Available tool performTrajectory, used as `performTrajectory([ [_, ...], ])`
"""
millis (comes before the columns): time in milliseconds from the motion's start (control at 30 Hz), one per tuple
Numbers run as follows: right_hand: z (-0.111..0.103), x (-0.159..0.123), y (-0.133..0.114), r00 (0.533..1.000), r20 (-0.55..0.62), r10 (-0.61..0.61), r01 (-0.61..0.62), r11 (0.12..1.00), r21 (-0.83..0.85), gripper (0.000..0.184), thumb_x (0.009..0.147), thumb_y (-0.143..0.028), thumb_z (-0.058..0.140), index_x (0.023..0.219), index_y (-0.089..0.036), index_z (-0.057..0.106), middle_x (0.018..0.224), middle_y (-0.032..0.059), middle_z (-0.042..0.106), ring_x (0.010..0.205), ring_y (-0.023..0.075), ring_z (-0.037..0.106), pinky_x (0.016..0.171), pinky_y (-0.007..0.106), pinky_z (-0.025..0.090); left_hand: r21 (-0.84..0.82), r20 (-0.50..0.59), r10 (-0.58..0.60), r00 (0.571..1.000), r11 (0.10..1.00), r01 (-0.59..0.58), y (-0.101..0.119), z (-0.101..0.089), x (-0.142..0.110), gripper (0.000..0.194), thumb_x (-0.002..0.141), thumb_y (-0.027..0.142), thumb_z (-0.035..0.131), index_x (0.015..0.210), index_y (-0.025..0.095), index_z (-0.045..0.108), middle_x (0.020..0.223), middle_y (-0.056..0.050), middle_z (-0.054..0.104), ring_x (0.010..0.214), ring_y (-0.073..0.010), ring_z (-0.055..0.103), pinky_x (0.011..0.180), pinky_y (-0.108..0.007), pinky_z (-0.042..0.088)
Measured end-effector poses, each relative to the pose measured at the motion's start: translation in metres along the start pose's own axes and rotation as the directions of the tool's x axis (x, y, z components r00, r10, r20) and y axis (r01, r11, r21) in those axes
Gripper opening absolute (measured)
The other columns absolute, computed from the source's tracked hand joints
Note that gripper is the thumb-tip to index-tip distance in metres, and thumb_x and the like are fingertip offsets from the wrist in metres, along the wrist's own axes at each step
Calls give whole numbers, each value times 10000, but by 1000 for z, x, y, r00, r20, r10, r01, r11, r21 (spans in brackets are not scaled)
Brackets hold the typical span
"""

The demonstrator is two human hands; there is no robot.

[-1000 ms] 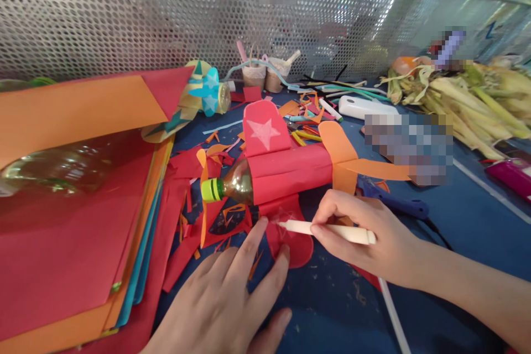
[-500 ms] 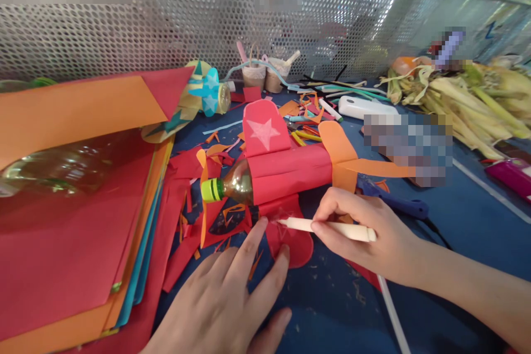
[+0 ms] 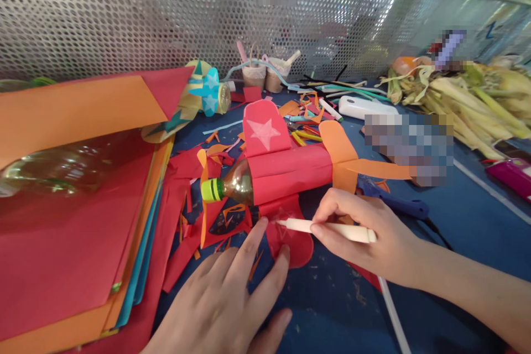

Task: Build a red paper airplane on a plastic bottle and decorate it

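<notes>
A toy plane made from a bottle wrapped in red paper lies across the middle of the table. Its lime cap points left, beside an orange paper propeller. The far red wing bears a filled white star. Faint star lines show on the near red wing. My right hand pinches a white marker pen, its tip at the near wing. My left hand lies with fingers spread, two fingertips touching that wing's edge.
Paper sheets are stacked at left, with a clear bottle among them. Red and orange scraps lie around the plane. Behind it stand two small pots. A blue-handled glue gun and corn husks are at right.
The marker tip has shifted very slightly on the near wing, where the faint star lines look a little clearer. My left hand stays in place.
</notes>
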State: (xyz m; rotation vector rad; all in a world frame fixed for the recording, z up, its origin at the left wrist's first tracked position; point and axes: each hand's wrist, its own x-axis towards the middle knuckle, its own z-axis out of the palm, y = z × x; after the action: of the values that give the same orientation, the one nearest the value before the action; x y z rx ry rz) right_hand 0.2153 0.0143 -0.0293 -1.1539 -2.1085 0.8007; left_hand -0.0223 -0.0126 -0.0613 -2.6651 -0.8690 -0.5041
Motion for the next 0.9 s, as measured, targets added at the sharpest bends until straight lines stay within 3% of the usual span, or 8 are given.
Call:
performTrajectory([
  [333,-1,-2,0,1000,-28,-2,3,999,44,130,881,-164,543,760,-183,500,583,-70,487,438,39,429,406,163,315,5,-1,5,1000,1000,-5,1,0,2,349,927,302,382,1192,171,567,1198,-243,610,855,-280,701,611,-405,592],
  [533,-3,-12,5,991,-128,28,8,961,276,184,980,-237,368,865,-214,510,566,-50,550,432,88,511,435,210,387,-19,0,-2,1000,1000,1,0,1,1,353,927,290,374,1198,181,573,1202,-230,615,806,-260,705,607,-389,586],
  [767,-1,-6,2,996,-72,45,-37,993,116,165,900,-210,525,750,-218,458,544,-81,475,418,52,437,395,167,325,-17,1,6,1000,1000,-6,-1,1,1,365,925,296,363,1192,184,586,1190,-228,620,765,-251,703,579,-377,581],
  [900,1,-3,1,995,-31,91,-89,993,78,98,896,-198,525,837,-223,451,576,-90,470,446,54,450,423,159,349,-5,17,-1,1000,1000,1,0,-1,-1,358,927,305,379,1194,192,590,1200,-217,619,815,-256,702,611,-380,587],
])
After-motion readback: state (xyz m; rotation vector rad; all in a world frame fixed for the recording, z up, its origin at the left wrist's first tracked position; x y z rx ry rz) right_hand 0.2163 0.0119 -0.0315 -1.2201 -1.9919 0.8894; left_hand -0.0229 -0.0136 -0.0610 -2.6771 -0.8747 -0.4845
